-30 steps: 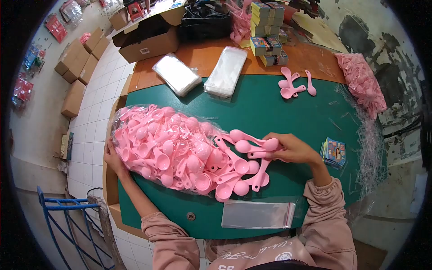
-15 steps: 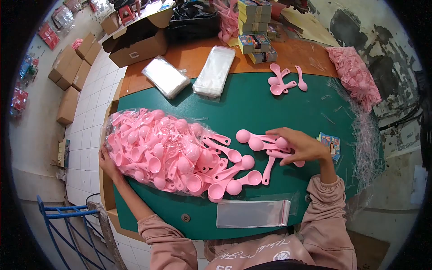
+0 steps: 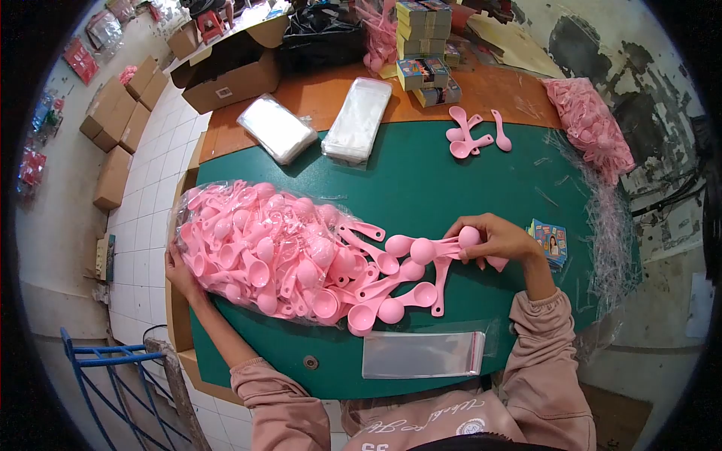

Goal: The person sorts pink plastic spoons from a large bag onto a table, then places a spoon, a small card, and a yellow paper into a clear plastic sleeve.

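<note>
A clear plastic bag [image 3: 259, 252] full of pink spoons lies on the left of the green table, its mouth towards the right. At its left edge, my left hand [image 3: 180, 272] rests against the plastic, its fingers partly hidden. My right hand [image 3: 496, 239] has its fingers closed around several pink spoons [image 3: 423, 251], right of the bag. Loose spoons [image 3: 425, 295] lie between the bag and that hand. Nearer my body is a stack of clear plastic sleeves [image 3: 421, 355].
Two stacks of clear packets [image 3: 278, 128] and bundled cards [image 3: 423, 73] stand at the back. More spoons [image 3: 470, 139] lie behind my right hand. Small cards [image 3: 550, 242] are at the right, near plastic strips [image 3: 613, 240] and another spoon bag [image 3: 592, 128].
My right hand has closed on the spoons, whose bowls have shifted left and slightly down. My left hand stays at the bag.
</note>
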A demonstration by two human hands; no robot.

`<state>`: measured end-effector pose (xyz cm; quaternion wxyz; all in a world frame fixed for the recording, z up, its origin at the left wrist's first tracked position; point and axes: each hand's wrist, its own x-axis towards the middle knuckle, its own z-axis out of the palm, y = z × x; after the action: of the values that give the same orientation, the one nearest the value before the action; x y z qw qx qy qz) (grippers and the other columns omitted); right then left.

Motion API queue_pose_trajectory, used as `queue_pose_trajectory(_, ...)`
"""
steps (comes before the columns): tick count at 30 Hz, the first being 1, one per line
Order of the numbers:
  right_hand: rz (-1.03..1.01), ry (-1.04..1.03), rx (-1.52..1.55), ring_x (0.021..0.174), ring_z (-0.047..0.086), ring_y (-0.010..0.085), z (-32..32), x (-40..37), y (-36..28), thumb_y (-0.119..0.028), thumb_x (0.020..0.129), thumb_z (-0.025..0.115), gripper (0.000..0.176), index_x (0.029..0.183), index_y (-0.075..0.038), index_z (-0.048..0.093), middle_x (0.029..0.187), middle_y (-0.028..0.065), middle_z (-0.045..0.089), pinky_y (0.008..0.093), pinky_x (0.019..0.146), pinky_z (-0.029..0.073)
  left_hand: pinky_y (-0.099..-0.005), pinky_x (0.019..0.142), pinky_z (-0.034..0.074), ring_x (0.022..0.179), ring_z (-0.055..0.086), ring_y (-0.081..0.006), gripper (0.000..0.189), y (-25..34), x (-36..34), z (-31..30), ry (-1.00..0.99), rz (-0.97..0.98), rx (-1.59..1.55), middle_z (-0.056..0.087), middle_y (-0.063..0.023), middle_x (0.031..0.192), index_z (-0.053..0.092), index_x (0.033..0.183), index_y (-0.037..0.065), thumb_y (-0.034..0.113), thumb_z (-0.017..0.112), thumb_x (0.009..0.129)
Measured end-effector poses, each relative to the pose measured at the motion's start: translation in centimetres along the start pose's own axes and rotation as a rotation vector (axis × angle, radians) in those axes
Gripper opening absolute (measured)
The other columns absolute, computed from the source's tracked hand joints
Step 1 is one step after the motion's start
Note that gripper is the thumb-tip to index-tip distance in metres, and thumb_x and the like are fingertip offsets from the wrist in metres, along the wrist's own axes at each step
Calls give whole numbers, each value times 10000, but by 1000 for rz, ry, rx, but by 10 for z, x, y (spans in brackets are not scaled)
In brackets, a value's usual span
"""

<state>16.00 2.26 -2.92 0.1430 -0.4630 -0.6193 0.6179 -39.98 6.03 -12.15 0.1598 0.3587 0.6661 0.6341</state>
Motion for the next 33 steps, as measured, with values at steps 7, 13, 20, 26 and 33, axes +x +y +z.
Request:
queue_pose_trajectory(7,-41,101,467,660,576,113,-12,1,2,-135,747,634,402,1102,-14,489,855,79,567,195,483,489,-288,802,433,911,540,-180,324,-4,3,-3,-42,-19,12,572,-105,1020,559,1054,-16,239,428,900)
queue_pose_trajectory(13,-59,390,655,719,587,130,-9,13,7,-131,767,635,423,1136,-13,468,931,79,546,212,523,519,-260,738,437,825,540,-141,308,-2,0,0,-5,35,-9,597,-81,923,585,982,-22,248,471,888)
queue_pose_trajectory(20,-63,443,587,720,598,139,-13,21,10,-108,771,629,415,1139,-9,465,933,89,550,214,545,521,-284,805,432,922,541,-178,318,2,0,-1,-11,-22,94,572,-97,1032,561,1063,-2,236,433,896)
queue_pose_trajectory(26,-120,561,521,718,598,142,-33,41,10,-71,786,593,387,1144,-2,464,907,102,564,208,539,510,-264,747,432,839,540,-151,307,-5,2,-1,0,18,-18,594,-85,943,580,996,-24,241,470,889)
queue_pose_trajectory(33,-108,724,359,680,596,118,-67,64,11,-80,781,598,358,1119,-28,490,889,65,588,198,507,491,-277,809,426,907,538,-165,321,-2,1,-1,2,37,76,582,-96,1010,572,1041,-9,248,448,894)
